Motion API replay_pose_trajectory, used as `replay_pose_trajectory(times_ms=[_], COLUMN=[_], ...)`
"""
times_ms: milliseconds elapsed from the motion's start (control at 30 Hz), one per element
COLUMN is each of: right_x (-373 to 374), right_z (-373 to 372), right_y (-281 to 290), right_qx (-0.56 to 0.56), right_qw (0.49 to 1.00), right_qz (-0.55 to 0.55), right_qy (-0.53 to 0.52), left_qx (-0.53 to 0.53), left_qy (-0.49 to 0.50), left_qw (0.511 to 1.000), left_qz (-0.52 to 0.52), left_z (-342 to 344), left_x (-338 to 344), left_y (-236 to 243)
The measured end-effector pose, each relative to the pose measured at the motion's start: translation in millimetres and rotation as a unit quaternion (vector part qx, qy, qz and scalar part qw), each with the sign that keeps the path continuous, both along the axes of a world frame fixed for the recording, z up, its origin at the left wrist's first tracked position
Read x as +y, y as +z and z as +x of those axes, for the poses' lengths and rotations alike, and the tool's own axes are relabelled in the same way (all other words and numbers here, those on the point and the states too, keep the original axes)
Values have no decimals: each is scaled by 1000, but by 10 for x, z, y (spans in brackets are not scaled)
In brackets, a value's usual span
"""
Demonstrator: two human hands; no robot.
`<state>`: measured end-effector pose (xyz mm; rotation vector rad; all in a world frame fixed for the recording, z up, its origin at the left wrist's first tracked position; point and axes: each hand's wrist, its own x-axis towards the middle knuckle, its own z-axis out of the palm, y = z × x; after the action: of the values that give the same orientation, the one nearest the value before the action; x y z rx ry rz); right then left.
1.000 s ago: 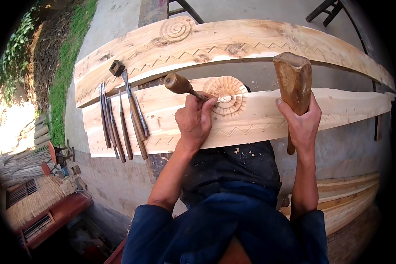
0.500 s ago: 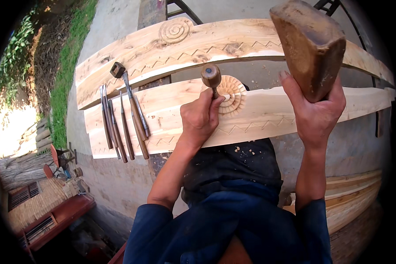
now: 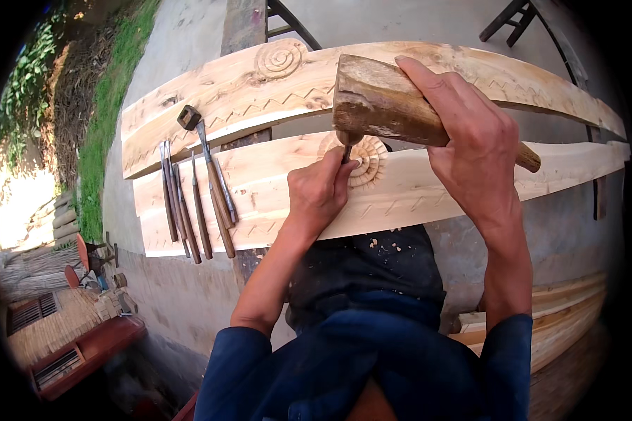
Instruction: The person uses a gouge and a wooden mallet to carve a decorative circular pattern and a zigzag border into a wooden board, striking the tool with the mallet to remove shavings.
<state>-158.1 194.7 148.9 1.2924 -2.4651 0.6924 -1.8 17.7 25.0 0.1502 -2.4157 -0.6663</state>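
My left hand (image 3: 317,193) grips an upright chisel (image 3: 345,154) at a carved round rosette (image 3: 367,167) on the near pale wooden plank (image 3: 253,196). My right hand (image 3: 474,147) holds a worn wooden mallet (image 3: 372,98) sideways, its head over the chisel's handle top and hiding most of it; whether they touch I cannot tell. The far plank (image 3: 203,91) bears a carved spiral (image 3: 279,60) and a zigzag line. Several chisels and gouges (image 3: 196,203) lie side by side on the near plank's left part, one long tool with a square metal piece (image 3: 189,117) at its top.
Dark trestles (image 3: 517,24) stand behind the planks on a concrete floor (image 3: 175,42). A grass strip (image 3: 109,119) and plants run along the left. Red wooden furniture and stacked wood (image 3: 91,351) are at lower left, more pale boards (image 3: 555,316) at lower right. Wood chips lie on my dark apron.
My right hand has raised the mallet and swung it left, from beside the rosette to over the chisel. The chisel in my left hand has tipped from leaning left to upright.
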Motion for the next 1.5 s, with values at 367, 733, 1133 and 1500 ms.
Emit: replay_pose_trajectory(times_ms=[367,733,1133,1500], right_x=[1,305,223,207], right_z=[39,226,221,212], right_y=[-169,-566,-564,-557], right_qx=[9,-263,-254,-246], right_qw=[998,928,935,943], right_qz=[-60,-240,-235,-216], right_qy=[-15,-107,-72,-59], left_qx=[8,67,31,18], left_qy=[14,48,99,95], left_qw=[1000,935,974,975], left_qz=[7,346,199,201], left_z=[13,111,109,106], left_x=[-26,109,133,139], left_y=[-99,-248,-208,-159])
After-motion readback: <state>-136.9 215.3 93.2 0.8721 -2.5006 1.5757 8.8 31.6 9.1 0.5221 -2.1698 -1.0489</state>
